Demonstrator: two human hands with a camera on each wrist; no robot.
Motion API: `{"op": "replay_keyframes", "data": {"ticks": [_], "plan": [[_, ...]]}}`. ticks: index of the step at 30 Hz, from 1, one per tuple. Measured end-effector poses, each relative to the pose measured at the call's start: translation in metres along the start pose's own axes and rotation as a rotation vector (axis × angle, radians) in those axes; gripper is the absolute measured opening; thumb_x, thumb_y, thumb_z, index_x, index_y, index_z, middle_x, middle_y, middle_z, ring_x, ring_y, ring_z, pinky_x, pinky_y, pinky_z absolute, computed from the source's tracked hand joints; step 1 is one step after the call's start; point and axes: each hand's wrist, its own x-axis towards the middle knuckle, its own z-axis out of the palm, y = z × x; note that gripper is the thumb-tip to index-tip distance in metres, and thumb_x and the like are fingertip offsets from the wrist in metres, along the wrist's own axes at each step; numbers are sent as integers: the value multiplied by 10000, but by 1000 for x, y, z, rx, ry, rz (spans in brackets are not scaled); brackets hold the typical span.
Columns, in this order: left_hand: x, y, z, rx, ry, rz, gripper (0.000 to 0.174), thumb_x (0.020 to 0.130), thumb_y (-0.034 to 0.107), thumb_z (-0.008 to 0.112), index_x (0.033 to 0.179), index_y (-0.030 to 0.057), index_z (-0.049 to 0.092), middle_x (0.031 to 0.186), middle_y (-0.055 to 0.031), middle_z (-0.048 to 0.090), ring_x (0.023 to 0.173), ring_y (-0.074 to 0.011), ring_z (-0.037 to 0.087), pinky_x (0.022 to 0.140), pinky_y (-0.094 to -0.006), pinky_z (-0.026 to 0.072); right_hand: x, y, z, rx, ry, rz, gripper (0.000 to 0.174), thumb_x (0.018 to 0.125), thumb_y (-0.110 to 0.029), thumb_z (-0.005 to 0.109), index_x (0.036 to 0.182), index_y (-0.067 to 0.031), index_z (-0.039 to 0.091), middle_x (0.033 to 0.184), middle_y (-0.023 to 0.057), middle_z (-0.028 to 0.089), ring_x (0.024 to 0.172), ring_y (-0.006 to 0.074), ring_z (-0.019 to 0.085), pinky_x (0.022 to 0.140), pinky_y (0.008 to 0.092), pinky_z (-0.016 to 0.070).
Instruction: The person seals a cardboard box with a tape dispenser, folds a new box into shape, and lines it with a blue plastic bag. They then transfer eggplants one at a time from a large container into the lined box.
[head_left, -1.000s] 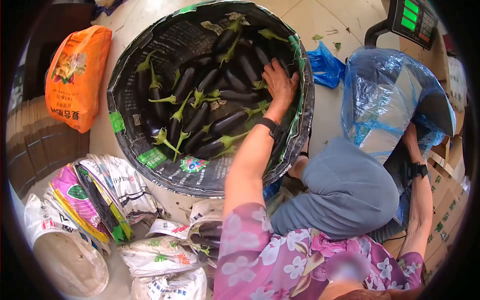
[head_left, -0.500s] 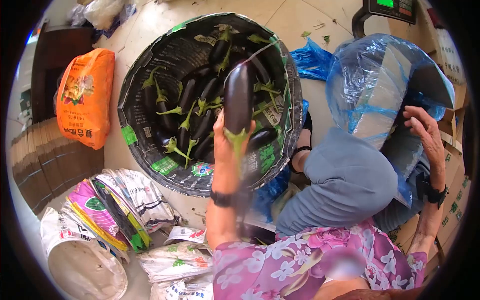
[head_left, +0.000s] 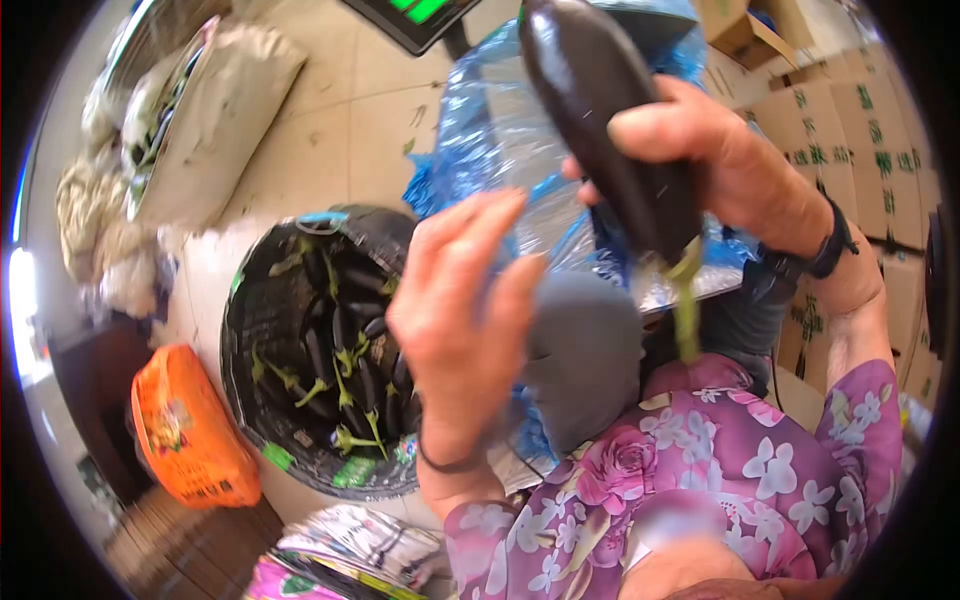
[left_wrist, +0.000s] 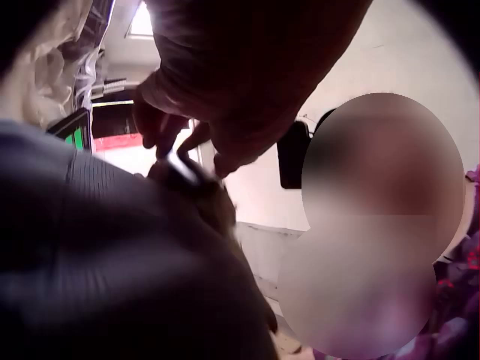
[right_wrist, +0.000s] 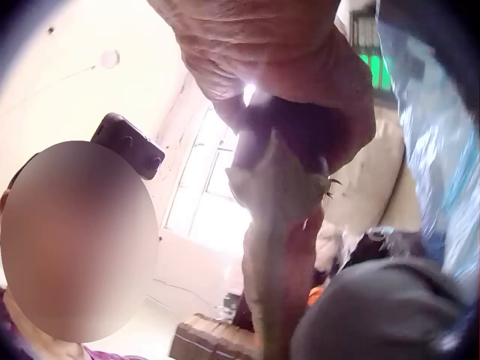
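Note:
A large dark eggplant (head_left: 590,90) with a green stem hangs above the box at the right. My right hand (head_left: 715,160) grips it near the stem end, thumb on top. In the right wrist view its pale cap and stem (right_wrist: 274,180) stick out from the hand. Blurred in the head view, my left hand (head_left: 460,310) is raised with loosely bent fingers and holds nothing. Behind that hand stands a round black basket (head_left: 262,330) with several eggplants (head_left: 345,335) inside, its right part hidden. A box lined with blue plastic (head_left: 480,115) lies beneath the held eggplant.
A scale with a green display (head_left: 425,15) stands at the top. An orange bag (head_left: 195,430) and a pale sack (head_left: 215,130) are on the left. Cardboard boxes (head_left: 840,130) line the right side. My grey-trousered knee (head_left: 585,350) sits between basket and box.
My left hand reached into the basket and lifted out an eggplant; now my right hand holds an eggplant and the left is free. The head view has swung right.

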Motion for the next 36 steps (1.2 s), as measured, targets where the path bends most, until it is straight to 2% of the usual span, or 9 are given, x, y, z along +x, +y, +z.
{"op": "replay_keyframes", "data": {"ticks": [3,9,13,16,20,27,31,34,36], "plan": [[-15,-18,-12,-456,128,-473,302,922,70,600,1208,-26,619,997,-116,689,849,-189,658,858,-293,509,-25,-2,-55,-89,208,29,506,868,-350,661,1206,6,536,956,117,667,778,149,677,703,254,570],[-55,-104,-26,-668,171,-782,286,995,165,550,1225,1,593,991,-82,676,839,-132,638,741,-235,522,17,68,-112,-367,334,257,647,811,-506,710,1174,-6,519,954,94,591,828,125,630,659,259,517],[-67,-110,-9,-656,179,-889,258,997,125,526,1215,4,595,976,-79,674,827,-133,633,740,-240,509,84,106,-94,-438,493,272,850,832,-551,661,1322,100,417,1217,257,543,1159,346,539,1001,417,423],[-88,-115,-3,-699,191,-956,274,991,124,536,1232,2,580,975,-84,671,839,-136,632,752,-252,510,118,158,-100,-1090,433,259,771,871,-440,623,1366,97,377,1315,333,444,1248,483,419,1056,490,360],[-111,-118,-8,-660,239,-1007,289,983,134,550,1238,-1,576,977,-89,670,835,-145,636,751,-258,512,94,178,-95,-1346,452,24,698,844,-376,673,1319,75,432,1258,318,460,1156,467,451,1018,498,379],[-108,-98,-11,-519,269,-959,267,976,106,555,1212,-16,590,962,-90,670,806,-139,641,719,-248,509,64,147,-117,-1145,429,262,656,826,-435,691,1185,92,535,1178,341,561,1135,440,541,976,470,425],[-116,-118,-45,-360,349,-825,237,973,109,557,1159,-22,622,935,-79,677,800,-118,633,715,-242,502,61,168,-131,-1387,293,194,580,909,-352,626,1240,105,490,1186,328,583,1160,440,549,978,453,423],[-144,-189,-65,-258,520,-887,250,960,131,565,1138,-33,626,936,-88,679,797,-131,629,702,-254,500,53,157,-117,-1235,281,183,722,891,-412,636,1274,165,432,1243,381,531,1185,472,529,1014,438,416],[-175,-271,-76,170,413,-922,299,934,176,590,1145,-33,624,918,-106,688,811,-139,636,709,-278,506,50,165,-128,-1225,269,163,720,890,-404,640,1284,158,425,1233,375,542,1189,462,533,1012,436,415]]}}
